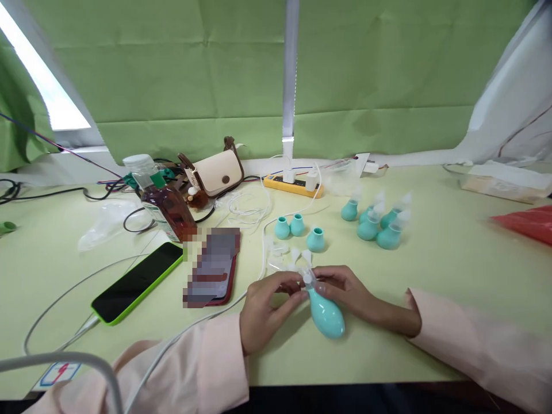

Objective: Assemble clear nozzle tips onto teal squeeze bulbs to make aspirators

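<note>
- The green cloth backdrop [172,75] fills the far side of the view, from 10 to 2 o'clock.
- The pale green table [452,270] spreads out below it.
- The left hand [263,305], in a pink sleeve, sits at about 6 o'clock of the view. Its thumb and fingertips pinch the clear tip [307,279].
- The right hand [349,290] lies at 3 o'clock of the left, with its fingers closed round the neck of the teal bulb [326,313].
- The green-cased phone [138,282] lies screen-up at 9 o'clock of the hands. The red-cased phone [213,267] is just beside it, at its 3 o'clock.
- The brown bottle [166,204] stands at 10 o'clock of the hands, and the cream purse [215,172] is at its 1 o'clock.
- The yellow power strip [293,185] lies at 12 o'clock of the hands, near the table's far edge.
- The teal bulb rests on the table between the two hands. Its neck points to 11 o'clock and the clear tip sits on the neck.
- The capped bulbs [375,224] cluster at 1 o'clock of the hands.
- Three open bulbs [297,227] stand at 12 o'clock of the hands.
- The loose clear tips [280,256] lie just beyond the fingers, at 11 o'clock.
</note>
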`<state>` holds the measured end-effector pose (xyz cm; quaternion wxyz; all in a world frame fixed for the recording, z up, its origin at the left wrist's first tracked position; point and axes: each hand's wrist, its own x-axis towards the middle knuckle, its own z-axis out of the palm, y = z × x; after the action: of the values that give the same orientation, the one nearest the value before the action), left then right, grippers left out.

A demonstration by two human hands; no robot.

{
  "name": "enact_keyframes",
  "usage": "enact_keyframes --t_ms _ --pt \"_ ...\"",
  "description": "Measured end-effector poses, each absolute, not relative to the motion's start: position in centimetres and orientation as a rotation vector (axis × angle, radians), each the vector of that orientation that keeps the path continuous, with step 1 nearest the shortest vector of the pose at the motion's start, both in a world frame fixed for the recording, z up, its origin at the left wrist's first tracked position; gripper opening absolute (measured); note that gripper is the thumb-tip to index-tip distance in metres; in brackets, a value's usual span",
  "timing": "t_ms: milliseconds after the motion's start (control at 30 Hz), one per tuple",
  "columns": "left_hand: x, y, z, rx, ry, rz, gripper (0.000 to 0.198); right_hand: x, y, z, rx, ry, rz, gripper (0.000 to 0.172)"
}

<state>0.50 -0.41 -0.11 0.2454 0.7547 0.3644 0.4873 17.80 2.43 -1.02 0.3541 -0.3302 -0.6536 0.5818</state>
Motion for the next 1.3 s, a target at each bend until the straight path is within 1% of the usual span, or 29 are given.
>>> enact_keyframes --t_ms 67,233,433,600,733,833,933,1167,1300 --pt "0.3 -0.4 -0.3 2.18 0.953 1.351 0.024 17.4 2.3 -1.2 -0.798 -1.652 1.6 0.022" --pt "-0.2 0.0 -0.1 2.29 0.851 1.424 0.024 17.1 1.9 -0.5 -0.776 -1.578 1.893 0.022" --pt "-0.5 0.0 -0.1 2.242 0.886 1.436 0.033 17.3 1.8 0.0 -0.819 -1.612 1.913 0.02" --pt "-0.6 0.0 0.3 2.264 0.881 1.431 0.027 17.3 1.5 -0.2 -0.892 -1.716 1.747 0.013" --pt "-0.6 0.1 0.7 2.252 0.845 1.388 0.024 17.6 1.2 -0.2 -0.925 -1.866 1.443 0.01" --pt "-0.5 0.1 0.6 2.146 0.88 1.401 0.026 17.8 1.1 0.0 -0.898 -2.019 1.217 0.011" --pt "-0.3 0.1 0.4 2.059 0.895 1.432 0.025 17.9 1.2 0.0 -0.856 -2.095 1.072 0.013" --pt "0.2 0.1 0.4 1.979 0.917 1.456 0.015 17.6 0.8 -0.2 -0.939 -2.048 1.031 0.013" --pt "0.3 0.1 0.4 2.033 0.872 1.48 0.014 17.4 0.7 -0.1 -0.963 -2.042 1.031 0.017"
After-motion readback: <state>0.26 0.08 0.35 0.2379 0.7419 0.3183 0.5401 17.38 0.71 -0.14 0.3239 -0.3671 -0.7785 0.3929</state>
